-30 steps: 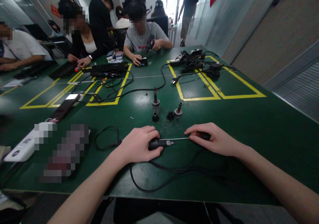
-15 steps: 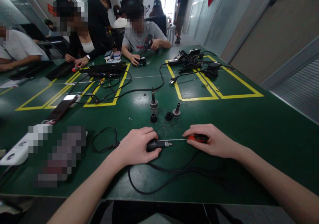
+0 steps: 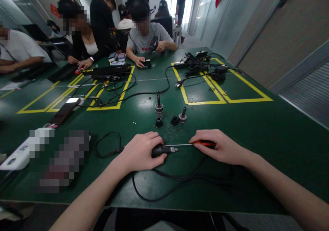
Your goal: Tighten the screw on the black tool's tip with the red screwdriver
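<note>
Near the bench's front edge, the left hand [image 3: 140,152] gripped the black corded tool [image 3: 161,150] while the right hand [image 3: 218,146] closed on a red-handled screwdriver [image 3: 203,143] whose tip met it, three parts [image 3: 169,116] already removed, disassembly seemingly unfinished

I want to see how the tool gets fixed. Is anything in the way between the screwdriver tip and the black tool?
Nothing visible. The right hand holds the screwdriver flat on the table; its shaft runs straight to the black tool under the left hand. The small parts sit farther back, off that line.
</note>
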`<act>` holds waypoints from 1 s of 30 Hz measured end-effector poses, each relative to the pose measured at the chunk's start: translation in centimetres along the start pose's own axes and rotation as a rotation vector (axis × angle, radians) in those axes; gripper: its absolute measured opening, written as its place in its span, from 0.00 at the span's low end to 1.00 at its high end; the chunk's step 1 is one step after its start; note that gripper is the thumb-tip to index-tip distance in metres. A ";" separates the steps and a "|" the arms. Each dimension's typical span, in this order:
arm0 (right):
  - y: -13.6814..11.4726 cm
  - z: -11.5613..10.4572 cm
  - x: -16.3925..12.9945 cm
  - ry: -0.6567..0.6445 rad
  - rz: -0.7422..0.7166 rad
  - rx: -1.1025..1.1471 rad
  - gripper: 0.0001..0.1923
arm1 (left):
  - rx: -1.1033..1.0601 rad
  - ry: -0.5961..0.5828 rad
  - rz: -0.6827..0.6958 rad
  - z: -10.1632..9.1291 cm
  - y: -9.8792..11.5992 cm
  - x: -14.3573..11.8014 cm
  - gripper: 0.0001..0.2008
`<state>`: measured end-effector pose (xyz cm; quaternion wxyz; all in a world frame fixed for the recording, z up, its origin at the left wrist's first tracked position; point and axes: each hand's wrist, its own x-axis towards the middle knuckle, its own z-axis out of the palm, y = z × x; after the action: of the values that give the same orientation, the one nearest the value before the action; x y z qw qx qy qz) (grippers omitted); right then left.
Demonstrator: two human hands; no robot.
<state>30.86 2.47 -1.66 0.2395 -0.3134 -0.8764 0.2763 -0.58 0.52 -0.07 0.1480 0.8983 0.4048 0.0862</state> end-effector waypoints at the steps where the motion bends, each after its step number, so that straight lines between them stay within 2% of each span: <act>1: 0.0 0.0 -0.1 -0.002 -0.002 0.013 0.09 | 0.002 -0.003 -0.001 0.0 0.0 0.0 0.07; 6: -0.2 -0.1 -0.2 0.012 -0.016 0.033 0.06 | 0.001 0.003 0.005 0.1 0.0 0.0 0.07; 11: -0.4 -0.1 -0.1 -0.023 0.019 0.020 0.13 | 0.010 0.011 0.007 0.2 0.1 0.1 0.07; 14: -0.4 -0.2 -0.1 -0.035 0.029 0.035 0.13 | 0.010 0.007 0.007 0.2 0.1 0.1 0.07; 18: -0.4 -0.4 -0.3 0.021 0.026 0.057 0.09 | 0.002 0.003 0.009 0.1 0.2 0.0 0.07; 21: -0.6 -0.5 -0.3 0.044 0.037 0.047 0.10 | 0.004 0.000 0.013 0.1 0.2 0.0 0.07; 27: -0.3 -0.2 -0.2 -0.038 0.078 0.043 0.14 | 0.006 0.003 0.008 0.1 0.2 0.0 0.07; 30: -0.1 -0.1 -0.2 -0.034 0.076 0.046 0.14 | 0.008 0.003 0.011 0.1 0.1 0.0 0.07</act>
<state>31.07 2.30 -1.57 0.2209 -0.3360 -0.8613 0.3107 -0.49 0.47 -0.14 0.1435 0.9008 0.4005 0.0867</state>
